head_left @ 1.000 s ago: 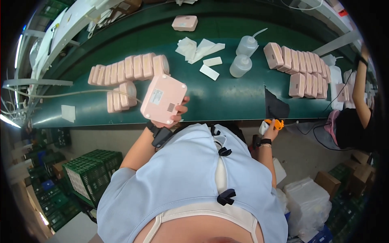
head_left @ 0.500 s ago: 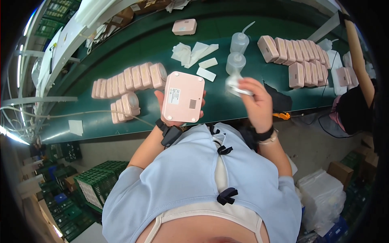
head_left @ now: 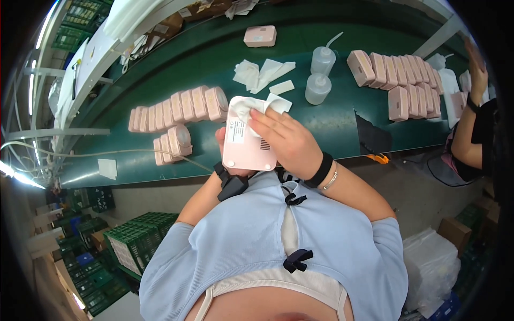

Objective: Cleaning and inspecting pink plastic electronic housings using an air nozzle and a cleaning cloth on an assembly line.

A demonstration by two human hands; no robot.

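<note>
A pink box-shaped device (head_left: 246, 152) with rounded corners, round white feet and a white label is in front of my body, its underside facing up. My left hand (head_left: 220, 137) grips it from the left and below, most of its fingers hidden beneath. My right hand (head_left: 289, 140) presses a white wipe (head_left: 243, 109) onto the device's far end, fingers together over it. Just beyond lie a folded white wipe (head_left: 281, 102) and a small white block-like piece (head_left: 282, 87). Several crumpled wipes (head_left: 261, 74) are spread farther back.
Pink devices stand in rows at left (head_left: 176, 107) and right (head_left: 399, 72); another (head_left: 260, 36) lies at the back. Two squeeze bottles (head_left: 318, 89) stand right of centre. A black cloth (head_left: 373, 134) overlaps the table edge. A co-worker's arm (head_left: 471, 128) is at far right.
My right hand has come left with the wipe, from near the bottles onto the device's underside. The co-worker's arm at far right has moved, its hand now in view.
</note>
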